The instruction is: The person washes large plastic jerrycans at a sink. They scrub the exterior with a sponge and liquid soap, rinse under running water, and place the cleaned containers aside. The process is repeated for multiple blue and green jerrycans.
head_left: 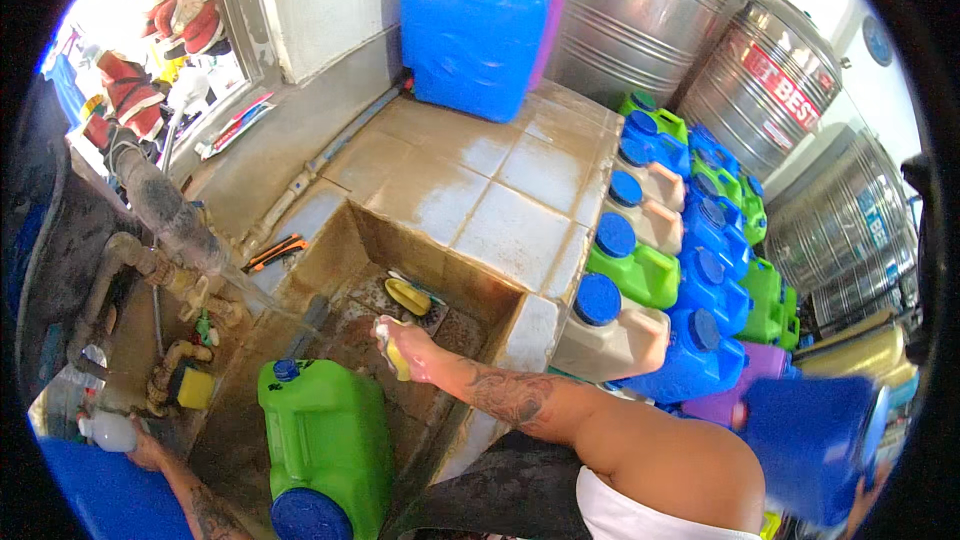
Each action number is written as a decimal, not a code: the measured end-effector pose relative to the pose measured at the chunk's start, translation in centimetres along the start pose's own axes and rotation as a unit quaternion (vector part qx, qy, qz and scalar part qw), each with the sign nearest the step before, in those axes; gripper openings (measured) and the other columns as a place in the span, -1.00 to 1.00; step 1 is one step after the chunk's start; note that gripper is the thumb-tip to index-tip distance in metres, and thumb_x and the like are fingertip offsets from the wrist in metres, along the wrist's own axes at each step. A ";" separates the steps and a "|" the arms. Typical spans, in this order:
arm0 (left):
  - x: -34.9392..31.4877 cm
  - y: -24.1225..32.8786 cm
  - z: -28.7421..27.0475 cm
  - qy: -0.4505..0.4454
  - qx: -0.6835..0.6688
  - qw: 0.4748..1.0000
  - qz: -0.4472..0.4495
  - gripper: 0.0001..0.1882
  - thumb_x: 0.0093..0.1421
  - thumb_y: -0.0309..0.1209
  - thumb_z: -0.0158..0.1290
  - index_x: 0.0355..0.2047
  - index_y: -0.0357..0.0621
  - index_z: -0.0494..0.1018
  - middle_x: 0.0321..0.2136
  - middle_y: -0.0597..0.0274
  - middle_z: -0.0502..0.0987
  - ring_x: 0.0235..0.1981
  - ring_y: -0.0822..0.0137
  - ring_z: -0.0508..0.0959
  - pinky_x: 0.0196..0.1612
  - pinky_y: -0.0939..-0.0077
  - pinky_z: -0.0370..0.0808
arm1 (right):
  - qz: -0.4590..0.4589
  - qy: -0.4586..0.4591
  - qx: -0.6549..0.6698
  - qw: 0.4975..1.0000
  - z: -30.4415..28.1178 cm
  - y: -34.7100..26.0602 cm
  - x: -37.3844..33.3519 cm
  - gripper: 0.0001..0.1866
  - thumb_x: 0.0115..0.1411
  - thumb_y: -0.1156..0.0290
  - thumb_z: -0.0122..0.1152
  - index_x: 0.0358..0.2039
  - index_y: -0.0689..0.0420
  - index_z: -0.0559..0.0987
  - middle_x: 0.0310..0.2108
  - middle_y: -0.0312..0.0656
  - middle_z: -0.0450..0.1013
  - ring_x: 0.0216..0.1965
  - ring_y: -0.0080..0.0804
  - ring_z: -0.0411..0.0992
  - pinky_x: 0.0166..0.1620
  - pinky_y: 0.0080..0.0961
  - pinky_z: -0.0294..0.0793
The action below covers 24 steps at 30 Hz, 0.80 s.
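My right hand [412,352] is closed around a yellow sponge [398,358], held over the sunken tiled basin [440,265]. In the lower left, my left hand [147,448] grips a small white bottle [108,432]; its fingers are partly hidden. Between my arms a green jug [330,430] lies in the basin, with a large blue cap [310,515] toward me and a smaller blue cap [286,370] at its far end. A yellow-handled scrubber [408,296] rests at the basin's far end, beyond my right hand.
Pipes and valves [150,265] run along the left wall; another yellow sponge [195,388] sits beside them. An orange-handled tool [275,252] lies on the basin's edge. Blue jug [475,40] stands on the tiles. Capped jugs [705,280] line the right. Another person's hand [866,492] holds a blurred blue container [805,445].
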<state>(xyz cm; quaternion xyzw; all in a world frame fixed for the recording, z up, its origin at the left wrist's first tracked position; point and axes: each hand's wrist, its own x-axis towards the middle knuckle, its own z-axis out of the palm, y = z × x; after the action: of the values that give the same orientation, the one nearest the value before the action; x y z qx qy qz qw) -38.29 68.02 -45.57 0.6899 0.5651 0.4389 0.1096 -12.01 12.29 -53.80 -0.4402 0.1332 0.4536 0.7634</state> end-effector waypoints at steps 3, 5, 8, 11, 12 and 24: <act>1.1 -0.9 1.4 -0.016 -0.014 1.000 -0.004 -0.26 -0.03 -0.01 0.41 0.02 -0.30 0.51 -0.05 -0.05 0.60 -0.08 0.01 0.58 0.02 0.14 0.49 | 0.033 0.056 0.071 0.995 1.6 0.8 -2.2 -0.68 0.41 -0.01 0.05 -0.16 -0.06 0.57 -0.46 -0.33 0.49 -0.51 -0.41 0.42 -0.51 -0.36 0.41; 0.8 -0.7 1.2 -0.016 -0.027 0.999 -0.003 -0.25 -0.03 -0.01 0.41 0.03 -0.31 0.50 -0.04 -0.06 0.60 -0.06 0.00 0.58 0.03 0.14 0.49 | 0.052 0.027 0.162 0.985 1.7 1.2 -2.6 -0.68 0.41 -0.02 0.04 -0.15 -0.06 0.54 -0.40 -0.26 0.50 -0.45 -0.29 0.47 -0.46 -0.27 0.48; 0.7 -1.7 -0.9 -0.006 -0.045 0.999 -0.005 -0.24 -0.03 -0.03 0.42 0.04 -0.32 0.49 -0.03 -0.07 0.59 -0.05 -0.02 0.57 0.05 0.14 0.48 | 0.031 0.016 0.165 0.986 2.0 1.7 -3.8 -0.67 0.40 -0.04 0.03 -0.11 -0.06 0.51 -0.32 -0.19 0.51 -0.36 -0.18 0.51 -0.37 -0.17 0.57; 0.2 -1.3 -3.6 0.002 -0.079 0.997 0.009 -0.23 -0.03 -0.04 0.43 0.05 -0.33 0.49 -0.01 -0.09 0.59 -0.03 -0.04 0.57 0.07 0.14 0.48 | 0.039 -0.014 0.154 0.987 2.1 1.8 -3.7 -0.65 0.38 -0.03 0.04 -0.06 -0.05 0.48 -0.26 -0.14 0.50 -0.28 -0.07 0.53 -0.30 -0.06 0.61; -0.3 -0.8 -4.4 0.003 -0.097 0.995 0.020 -0.23 -0.03 -0.04 0.43 0.06 -0.34 0.48 -0.01 -0.09 0.59 -0.02 -0.04 0.57 0.07 0.14 0.47 | 0.032 -0.021 0.157 0.987 1.8 1.8 -3.8 -0.66 0.38 -0.03 0.05 -0.05 -0.06 0.48 -0.26 -0.13 0.51 -0.28 -0.06 0.53 -0.29 -0.04 0.61; -18.1 24.1 -21.6 -0.133 0.096 0.829 0.535 -0.27 -0.27 -0.53 0.29 0.06 -0.18 0.50 0.09 0.10 0.55 0.19 0.06 0.45 0.35 0.05 0.19 | 0.049 -0.239 0.161 0.956 8.8 -4.8 -9.3 -0.64 0.43 0.00 -0.06 0.00 -0.05 0.51 -0.15 -0.17 0.53 -0.17 -0.13 0.55 -0.18 -0.11 0.61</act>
<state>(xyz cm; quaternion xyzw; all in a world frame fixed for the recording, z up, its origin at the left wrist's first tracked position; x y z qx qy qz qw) -37.09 36.58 -25.95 0.9430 0.1267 0.2763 -0.1355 -14.98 12.92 -40.50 -0.1828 0.0394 0.5546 0.8108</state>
